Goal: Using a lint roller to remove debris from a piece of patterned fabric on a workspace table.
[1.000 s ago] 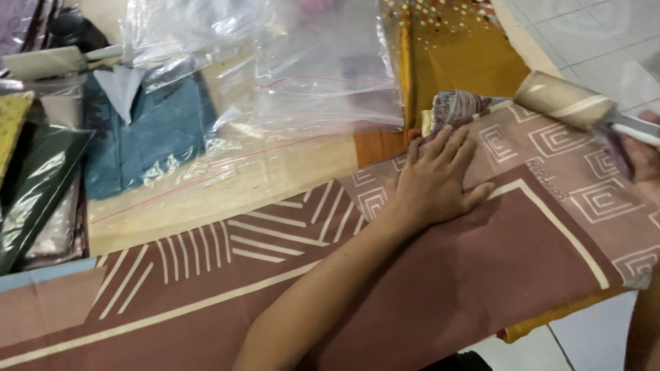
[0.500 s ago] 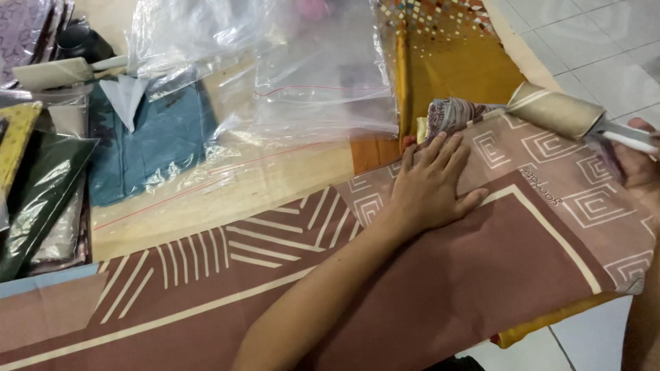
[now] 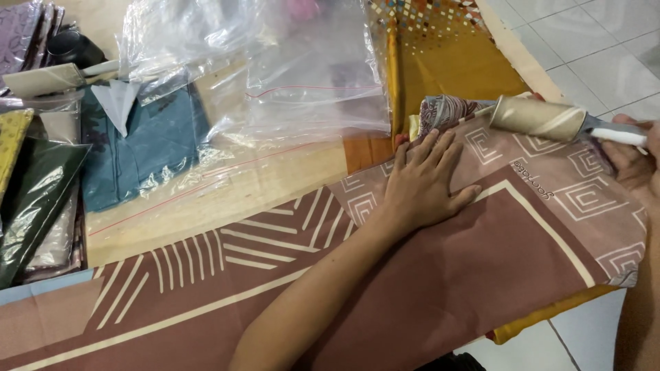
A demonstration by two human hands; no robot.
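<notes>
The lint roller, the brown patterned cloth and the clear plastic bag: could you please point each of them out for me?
lint roller (image 3: 540, 118): head view, middle of its beige roll.
brown patterned cloth (image 3: 474, 275): head view, plain brown area below the cream stripe.
clear plastic bag (image 3: 309, 75): head view, middle of the bag's flat face.

The person's arms are bare as far as the frame shows them: no sleeve, no cuff, no glove. The left forearm comes up from the bottom centre of the frame, slim and long, ending in the left hand (image 3: 426, 185) at centre right. No watch, bracelet or ring shows on that wrist or those fingers, and the nails look short and unpainted. The right hand (image 3: 636, 161) sits at the far right edge, only partly in frame, with a strip of bare forearm below it along the lower right edge. No jewellery shows there either.
</notes>
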